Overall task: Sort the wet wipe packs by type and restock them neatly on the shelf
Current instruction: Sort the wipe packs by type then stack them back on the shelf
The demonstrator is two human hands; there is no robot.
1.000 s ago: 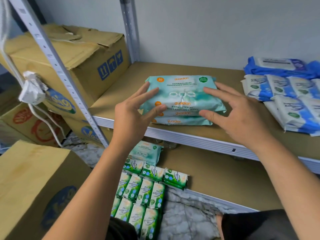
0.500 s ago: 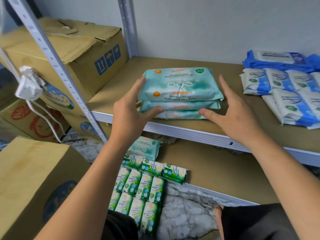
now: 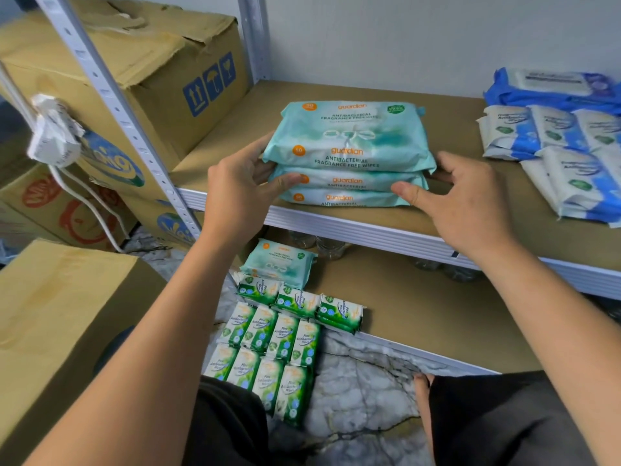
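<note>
On the floor nearest lie green packs in rows, reading "Pine Antibacterial Wipes", beside a closed cardboard box. One teal pack sits on the lower board behind them. On the shelf above, near its front edge, a stack of three teal packs reads "guardian Antibacterial Fragrance Free Wipes"; the left hand and right hand clasp its ends, thumbs on the front. Further right lie blue-and-white packs; their print is unreadable.
</note>
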